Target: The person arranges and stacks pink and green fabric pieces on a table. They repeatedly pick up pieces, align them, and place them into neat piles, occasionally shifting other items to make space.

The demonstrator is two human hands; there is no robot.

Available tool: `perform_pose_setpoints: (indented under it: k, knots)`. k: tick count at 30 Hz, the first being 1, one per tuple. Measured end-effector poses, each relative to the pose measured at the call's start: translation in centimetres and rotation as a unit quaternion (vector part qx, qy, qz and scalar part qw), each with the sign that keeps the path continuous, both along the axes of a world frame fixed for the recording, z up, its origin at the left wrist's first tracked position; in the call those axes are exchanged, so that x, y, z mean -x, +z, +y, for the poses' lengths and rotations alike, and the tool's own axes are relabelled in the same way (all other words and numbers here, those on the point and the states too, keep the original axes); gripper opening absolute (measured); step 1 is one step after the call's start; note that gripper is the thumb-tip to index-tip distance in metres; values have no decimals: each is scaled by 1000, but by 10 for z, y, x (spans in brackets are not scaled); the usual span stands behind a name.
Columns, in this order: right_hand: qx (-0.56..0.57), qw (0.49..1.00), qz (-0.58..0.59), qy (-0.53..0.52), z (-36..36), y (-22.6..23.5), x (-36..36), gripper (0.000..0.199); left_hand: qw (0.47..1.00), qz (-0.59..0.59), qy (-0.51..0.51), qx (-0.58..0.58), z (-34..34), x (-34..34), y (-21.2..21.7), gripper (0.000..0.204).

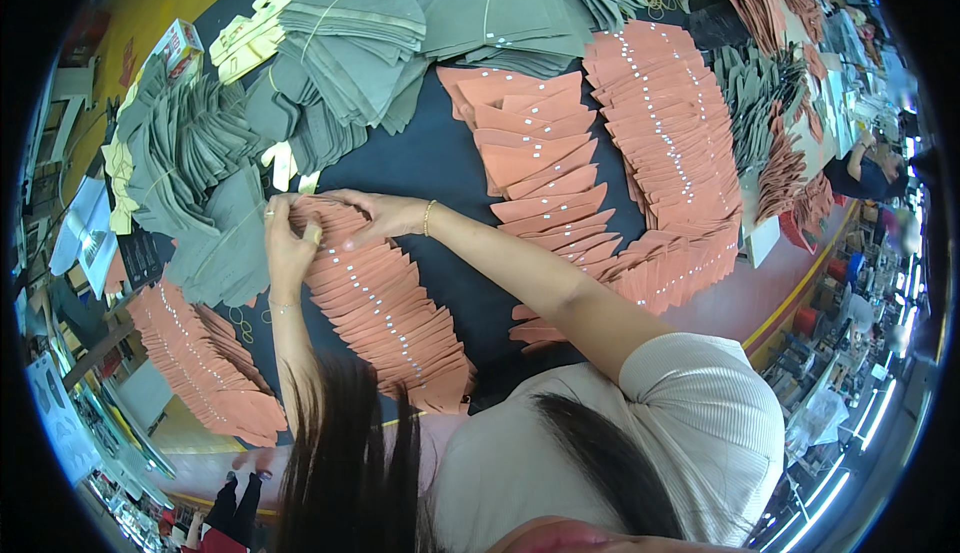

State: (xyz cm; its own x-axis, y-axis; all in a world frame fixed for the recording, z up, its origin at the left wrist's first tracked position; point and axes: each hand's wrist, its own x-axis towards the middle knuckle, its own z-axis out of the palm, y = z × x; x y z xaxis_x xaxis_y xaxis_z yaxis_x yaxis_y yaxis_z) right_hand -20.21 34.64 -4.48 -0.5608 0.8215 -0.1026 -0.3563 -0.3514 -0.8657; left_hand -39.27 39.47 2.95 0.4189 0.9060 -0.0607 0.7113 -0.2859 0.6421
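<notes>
A curved row of overlapping salmon-orange cut pieces (375, 298), fabric or leather by the look of them, runs across the dark table, with small white labels along it. At the row's far end, my left hand (288, 245) curls round the left side of the pieces, thumb on top. My right hand (388, 215) reaches over from the right and grips the same end between thumb and fingers. Some fingertips are hidden behind the pieces. Just left of my left hand lie grey-green cut pieces (222, 243).
More orange rows lie at the left (200, 363), the middle (545, 153) and the right (665, 118). Grey-green stacks (350, 33) cover the far side, with yellow pieces (255, 38) beside them. Rubber bands (243, 325) rest on the dark tabletop (430, 168). People stand farther off.
</notes>
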Motion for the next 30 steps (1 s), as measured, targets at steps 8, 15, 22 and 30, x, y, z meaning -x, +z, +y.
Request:
perform_pose_setpoints:
  k: [8, 15, 22, 30]
  knots:
    - [-28, 998, -61, -11, 2, -9, 3, 96, 979, -63, 152, -120, -149, 60, -6, 52]
    - [43, 997, -62, -25, -5, 4, 5, 98, 947, -135, 281, -72, -317, 14, -19, 66]
    - [48, 993, -96, -56, -10, 6, 14, 91, 941, -22, 333, -58, -349, 27, -13, 98]
    - [107, 986, -98, -79, -11, 12, 16, 96, 930, -104, 352, 37, -356, 41, -31, 121]
